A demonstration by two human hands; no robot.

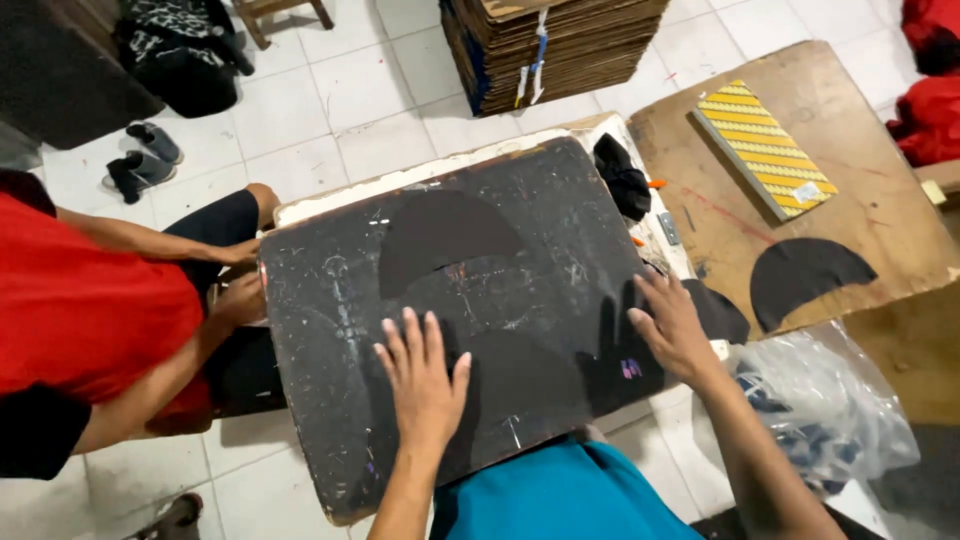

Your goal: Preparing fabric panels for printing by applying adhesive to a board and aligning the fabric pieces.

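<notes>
A black scratched board (330, 300) lies across my lap. My left hand (425, 378) rests flat on it, fingers spread, pressing a dark semicircular piece (520, 385) that is hard to tell from the board. My right hand (672, 325) lies flat at the board's right edge, fingers apart, touching another dark piece there. A black arc-shaped cutout (440, 232) lies on the upper middle of the board. Neither hand grips anything.
A person in a red shirt (80, 300) sits at the left, hands at the board's left edge. A brown board (850, 150) at right carries a yellow patterned block (765, 148) and a black cutout (805, 275). A cardboard stack (550, 45), a clear plastic bag (820, 400) and sandals (145, 158) lie around.
</notes>
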